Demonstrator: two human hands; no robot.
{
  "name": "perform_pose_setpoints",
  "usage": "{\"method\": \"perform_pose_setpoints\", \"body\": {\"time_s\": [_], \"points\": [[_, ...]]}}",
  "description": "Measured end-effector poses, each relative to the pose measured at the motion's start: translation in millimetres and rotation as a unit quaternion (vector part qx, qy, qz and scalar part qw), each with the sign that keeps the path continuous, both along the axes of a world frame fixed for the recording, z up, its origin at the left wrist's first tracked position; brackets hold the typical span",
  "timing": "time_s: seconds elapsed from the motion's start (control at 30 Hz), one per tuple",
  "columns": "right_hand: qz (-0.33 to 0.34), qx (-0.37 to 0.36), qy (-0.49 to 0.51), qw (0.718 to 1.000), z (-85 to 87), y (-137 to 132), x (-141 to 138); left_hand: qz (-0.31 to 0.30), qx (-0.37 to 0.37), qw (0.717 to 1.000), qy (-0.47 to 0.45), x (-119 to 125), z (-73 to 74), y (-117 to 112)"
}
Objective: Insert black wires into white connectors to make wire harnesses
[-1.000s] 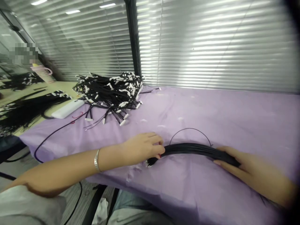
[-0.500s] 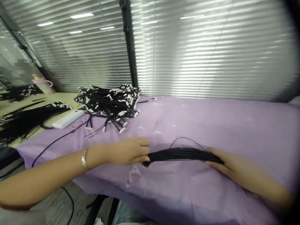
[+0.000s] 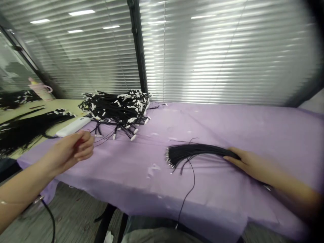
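Observation:
My right hand (image 3: 239,158) is wrapped around a bundle of black wires (image 3: 199,150) at its right part. The bundle's left end fans out on the purple cloth, showing many small silver metal terminals (image 3: 168,158). A single black wire (image 3: 193,179) strays from it and hangs over the front edge. My left hand (image 3: 78,152) is well to the left, above the cloth, with its fingers curled. Inside the curl shows a red band (image 3: 79,143), partly hidden by the fingers.
Behind my left hand lies a heap of black cables with white connectors (image 3: 116,108). A white box-like device (image 3: 73,126) lies beside it. More black cables (image 3: 32,130) and a pink-handled cup (image 3: 42,90) are on the yellow table at left. Blinds (image 3: 215,60) close off the back.
My left hand has left the bundle's left end and moved far left, with red now in its fingers. The bundle's left end has spread open, and a stray wire hangs forward.

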State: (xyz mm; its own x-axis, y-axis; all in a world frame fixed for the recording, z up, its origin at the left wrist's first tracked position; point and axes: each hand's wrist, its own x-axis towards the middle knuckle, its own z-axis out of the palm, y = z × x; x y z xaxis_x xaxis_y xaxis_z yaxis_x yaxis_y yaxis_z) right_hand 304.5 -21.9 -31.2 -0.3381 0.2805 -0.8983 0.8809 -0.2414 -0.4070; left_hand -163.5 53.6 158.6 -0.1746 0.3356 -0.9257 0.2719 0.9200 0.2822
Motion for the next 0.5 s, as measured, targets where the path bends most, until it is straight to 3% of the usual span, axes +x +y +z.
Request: {"method": "perform_pose_setpoints", "body": {"time_s": [0.07, 0.13, 0.33, 0.43, 0.5], "points": [[0.011, -0.006, -0.006, 1.0, 2.1, 1, -2, 0.052, -0.008, 0.998, 0.04, -6, 6.6, -5], [0.009, -0.003, -0.007, 1.0, 2.8, 0, -3, 0.019, -0.015, 0.997, 0.07, -7, 8.0, -11], [-0.034, 0.008, 0.013, 0.999, 6.8, 2, -4, -0.246, 0.0, 0.959, 0.139, -1, -1.4, -27], [-0.098, 0.026, 0.039, 0.994, 22.3, 15, 3, -0.319, -0.004, 0.943, 0.091, 8, -10.3, -32], [-0.151, 0.056, 0.028, 0.986, 34.9, 27, 14, -0.382, 0.0, 0.918, 0.108, 15, -18.8, -37]]}}
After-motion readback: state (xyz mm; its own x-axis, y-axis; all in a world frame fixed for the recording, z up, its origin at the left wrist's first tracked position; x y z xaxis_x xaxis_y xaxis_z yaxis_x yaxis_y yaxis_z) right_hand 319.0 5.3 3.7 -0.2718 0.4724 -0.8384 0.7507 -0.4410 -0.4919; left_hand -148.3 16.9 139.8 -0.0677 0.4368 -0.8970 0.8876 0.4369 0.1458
